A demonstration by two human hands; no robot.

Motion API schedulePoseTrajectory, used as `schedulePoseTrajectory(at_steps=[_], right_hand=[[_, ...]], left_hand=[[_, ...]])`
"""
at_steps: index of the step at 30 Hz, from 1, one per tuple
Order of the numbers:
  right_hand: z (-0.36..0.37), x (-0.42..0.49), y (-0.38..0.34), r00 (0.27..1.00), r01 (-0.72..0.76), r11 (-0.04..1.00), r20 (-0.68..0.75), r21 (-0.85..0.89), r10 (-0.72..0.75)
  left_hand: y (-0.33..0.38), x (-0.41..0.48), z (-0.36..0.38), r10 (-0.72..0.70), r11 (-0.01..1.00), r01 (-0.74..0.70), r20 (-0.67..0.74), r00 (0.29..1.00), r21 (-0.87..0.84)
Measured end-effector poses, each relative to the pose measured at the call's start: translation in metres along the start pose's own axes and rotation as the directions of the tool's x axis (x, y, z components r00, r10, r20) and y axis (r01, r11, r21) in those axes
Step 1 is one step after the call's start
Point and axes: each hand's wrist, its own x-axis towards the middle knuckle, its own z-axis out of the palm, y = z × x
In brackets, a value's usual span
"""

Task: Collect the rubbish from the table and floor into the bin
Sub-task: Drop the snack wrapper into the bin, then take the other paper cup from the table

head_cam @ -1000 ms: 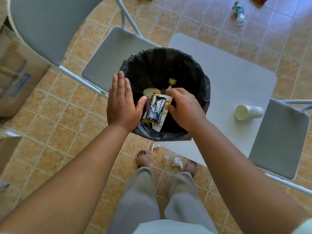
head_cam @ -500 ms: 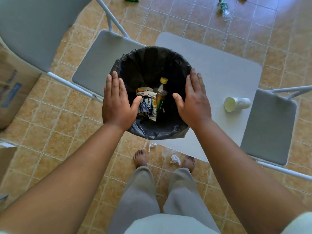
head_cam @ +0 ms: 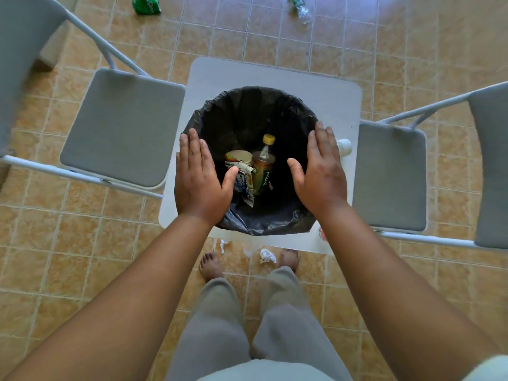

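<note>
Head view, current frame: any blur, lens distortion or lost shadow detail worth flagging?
Head view: the left chair back is smeared by blur. Head view: wide-angle bending bows the floor tiles toward the edges. Head view: the inside of the bin is very dark, though the tea bottle label is legible; the left hand and right hand look sharp.

Both arms stretched forward, left hand (head_cam: 199, 180) and right hand (head_cam: 323, 174) flat, fingers straight, palms facing inward
</note>
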Motion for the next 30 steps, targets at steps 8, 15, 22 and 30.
schedulePoseTrajectory(at_steps=[8, 15, 22, 30], right_hand=[[-0.009, -0.002, 0.033, 1.0, -0.019, 0.999, 0.009, 0.028, 0.019], [-0.02, 0.013, 0.051, 0.974, -0.118, 0.868, -0.116, 0.482, 0.197], [0.024, 0.089, 0.152, 0.927, -0.263, 0.965, 0.275, -0.01, 0.256], [0.073, 0.11, 0.178, 0.764, 0.167, 0.89, 0.626, -0.424, 0.155]], left_hand=[[0.031, 0.009, 0.003, 0.025, 1.0, -0.026, 0.009, 1.0, 0.011], [0.032, 0.01, 0.004, 0.015, 1.0, -0.014, -0.006, 1.0, 0.026], [0.029, 0.01, 0.01, 0.021, 1.0, -0.02, -0.055, 0.998, 0.01], [0.028, 0.01, 0.009, 0.037, 0.999, -0.036, -0.06, 0.998, 0.015]])
